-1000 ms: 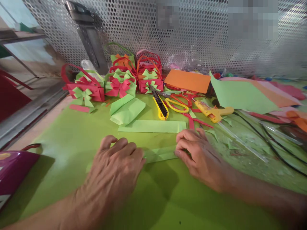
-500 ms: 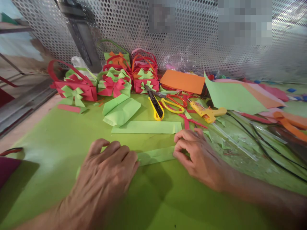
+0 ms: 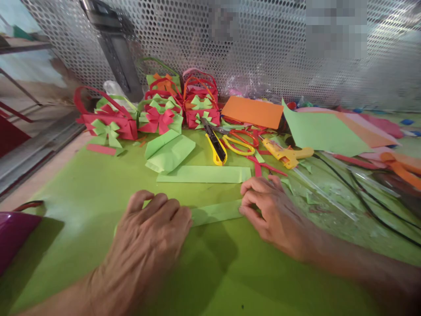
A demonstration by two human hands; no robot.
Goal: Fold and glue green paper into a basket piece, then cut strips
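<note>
A light green paper strip [image 3: 215, 212] stretches between my two hands, low over the green tabletop. My left hand [image 3: 153, 232], fingers curled, is closed on its left part and hides most of that end. The right end is pinched between the thumb and fingers of my right hand [image 3: 268, 215]. Just beyond lies a second green paper strip [image 3: 204, 174], flat on the table. Behind that strip sits a folded green paper piece [image 3: 169, 151]. A yellow-and-black box cutter [image 3: 215, 145] and yellow-handled scissors [image 3: 240, 146] lie farther back.
Several paper baskets [image 3: 161, 118] with bows stand at the back left. A yellow glue gun [image 3: 286, 153] with a black cord [image 3: 351, 188] lies right, near green paper sheets [image 3: 322, 129] and an orange sheet [image 3: 251, 112]. A purple object [image 3: 18, 235] is at the left edge. Perforated metal [image 3: 184, 30] rises behind.
The whole view has shifted slightly, with things appearing a little farther right. Both hands keep the same hold on the paper strip.
</note>
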